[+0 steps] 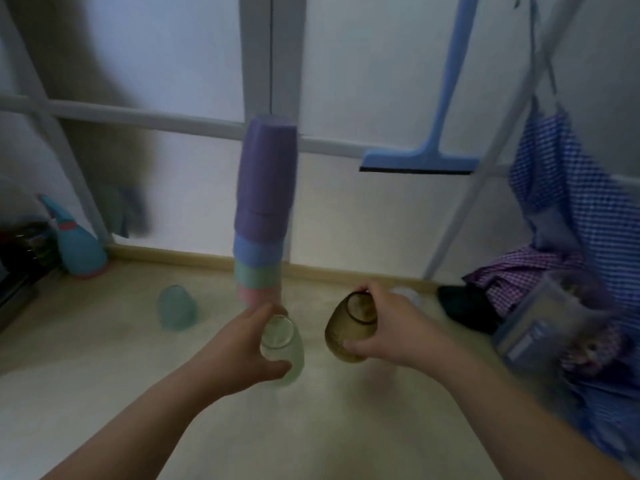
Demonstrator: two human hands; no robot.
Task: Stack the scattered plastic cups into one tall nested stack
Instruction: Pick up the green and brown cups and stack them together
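cups: left hand (254,344) grips clear cup (282,344), right hand (388,329) grips amber cup (351,332); tall stack (265,209) at 12 o'clock (top-heavy) could topple if bumped.

The scene is dim and bluish — soft daylight comes through the frosted window panes (194,64) behind, leaving the pale floor (104,393) evenly lit with only faint shadows. Motion blur smears the whole frame, worst at the right edge, where the checked cloth (568,188) streaks. The wide lens bends the white window frame (138,116) and slants the blue squeegee (419,161). No harsh glare anywhere — contrast stays low.
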